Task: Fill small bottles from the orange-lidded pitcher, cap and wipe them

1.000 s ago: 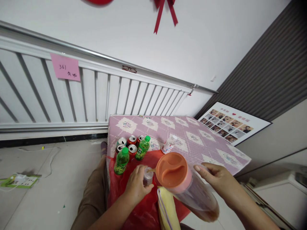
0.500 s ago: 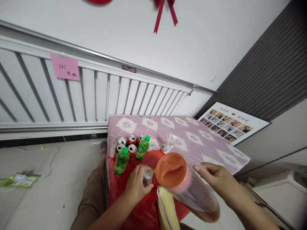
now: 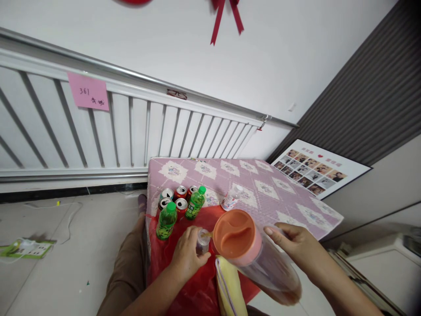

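Observation:
My left hand [image 3: 187, 254] is closed around a small clear cup [image 3: 203, 246], holding it over the red plastic sheet [image 3: 184, 303]. By its handle, my right hand [image 3: 294, 240] grips a clear pitcher [image 3: 276, 272] with an orange lid [image 3: 235, 235]. The pitcher is tipped left, and a thin stream of brownish liquid runs from its spout into the cup. Brown liquid also lies in the pitcher's lower end. Beneath the lid is a folded yellow cloth [image 3: 230, 285]. Two green-capped bottles, one nearer [image 3: 166, 221] and one farther [image 3: 195, 203], stand beyond my left hand.
Several opened drink cans [image 3: 180, 206] cluster behind the bottles. A clear labelled bottle [image 3: 231, 198] stands on the purple patterned tablecloth [image 3: 263, 188]. Behind runs a white radiator [image 3: 138, 127]; a photo board [image 3: 315, 169] leans at the right. A power strip [image 3: 28, 248] lies on the floor.
Almost nothing differs. The stream keeps running from the spout into the cup, and both hands hold nearly the same position.

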`<state>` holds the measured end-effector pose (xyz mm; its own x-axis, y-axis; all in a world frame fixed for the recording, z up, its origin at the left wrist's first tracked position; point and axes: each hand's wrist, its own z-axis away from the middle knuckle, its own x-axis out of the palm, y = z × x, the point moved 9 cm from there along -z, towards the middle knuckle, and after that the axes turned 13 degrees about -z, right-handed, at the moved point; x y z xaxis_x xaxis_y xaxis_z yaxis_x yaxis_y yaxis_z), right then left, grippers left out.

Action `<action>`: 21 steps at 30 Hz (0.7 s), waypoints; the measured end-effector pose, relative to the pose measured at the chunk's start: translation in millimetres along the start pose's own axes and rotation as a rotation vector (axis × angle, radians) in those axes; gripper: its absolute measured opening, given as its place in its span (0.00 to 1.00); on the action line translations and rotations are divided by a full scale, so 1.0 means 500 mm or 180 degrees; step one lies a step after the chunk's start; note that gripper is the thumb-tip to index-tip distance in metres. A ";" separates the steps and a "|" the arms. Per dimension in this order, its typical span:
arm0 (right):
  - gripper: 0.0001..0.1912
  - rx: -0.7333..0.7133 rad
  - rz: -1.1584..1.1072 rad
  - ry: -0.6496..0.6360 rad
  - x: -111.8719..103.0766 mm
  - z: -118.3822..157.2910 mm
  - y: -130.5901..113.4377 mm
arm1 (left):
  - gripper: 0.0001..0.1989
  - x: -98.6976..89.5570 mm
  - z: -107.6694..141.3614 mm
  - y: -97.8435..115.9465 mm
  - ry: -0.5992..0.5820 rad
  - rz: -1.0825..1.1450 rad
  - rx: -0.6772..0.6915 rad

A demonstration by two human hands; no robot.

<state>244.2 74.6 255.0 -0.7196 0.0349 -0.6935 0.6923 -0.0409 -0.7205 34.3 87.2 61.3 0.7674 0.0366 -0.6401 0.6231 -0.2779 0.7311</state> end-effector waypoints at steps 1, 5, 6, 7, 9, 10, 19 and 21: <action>0.28 0.0001 0.0004 -0.0009 0.001 0.000 0.000 | 0.28 0.000 0.000 0.000 0.0000 0.0000 0.0001; 0.29 0.0041 0.0005 -0.0012 0.003 0.000 0.000 | 0.27 0.000 -0.001 0.000 0.0013 0.0000 -0.0009; 0.29 0.0061 0.0004 -0.0011 0.003 0.000 0.002 | 0.27 0.000 -0.001 0.000 0.0010 0.0004 -0.0006; 0.28 0.0077 0.0001 -0.0019 0.004 0.000 0.004 | 0.28 0.000 -0.001 0.001 0.0010 0.0008 -0.0002; 0.28 0.0084 -0.0009 -0.0036 0.005 0.000 0.006 | 0.28 0.000 -0.001 0.000 0.0013 0.0016 0.0003; 0.28 0.0081 -0.0009 -0.0035 0.004 -0.001 0.008 | 0.28 0.000 -0.001 -0.001 0.0021 0.0022 0.0001; 0.28 0.0162 0.0060 -0.0043 0.006 -0.004 0.018 | 0.28 0.003 0.000 -0.005 0.0053 0.0028 0.0011; 0.28 0.0182 0.0073 -0.0040 0.006 -0.005 0.020 | 0.28 0.003 -0.001 -0.003 0.0025 0.0019 0.0019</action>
<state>248.8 76.7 245.6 -0.7044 0.0209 -0.7095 0.7047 -0.0986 -0.7026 34.6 88.1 59.1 0.7723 0.0424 -0.6339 0.6176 -0.2839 0.7335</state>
